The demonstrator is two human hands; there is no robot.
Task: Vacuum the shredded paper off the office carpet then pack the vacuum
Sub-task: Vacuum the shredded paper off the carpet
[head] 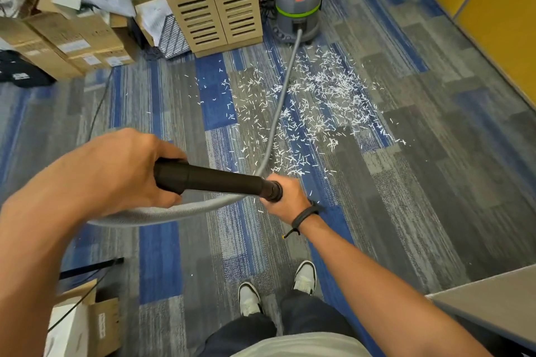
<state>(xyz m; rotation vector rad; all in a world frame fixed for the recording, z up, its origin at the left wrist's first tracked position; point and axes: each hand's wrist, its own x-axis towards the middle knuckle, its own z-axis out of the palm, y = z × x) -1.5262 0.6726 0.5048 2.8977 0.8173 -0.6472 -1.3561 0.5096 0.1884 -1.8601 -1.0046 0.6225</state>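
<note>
Open blue-and-grey striped carpet lies ahead and to the right. A slatted beige wooden cabinet and stacked brown cardboard boxes block the far left; a grey ribbed hose crosses the middle, and what looks like a grey desk corner juts in near right.

Grey canister vacuum with green band and handle: 1
Grey ribbed flexible hose: 1
Black plastic wand tube: 1
Bare hands: 2, the left hand and the right hand
Black wristband: 1
White and grey sneakers: 2
Beige wooden cabinet with slatted doors: 1, with 2 doors
Brown cardboard boxes along the left wall: at least 3
Open cardboard box at lower left: 1
White shredded paper strips on the carpet: too many to count
</note>
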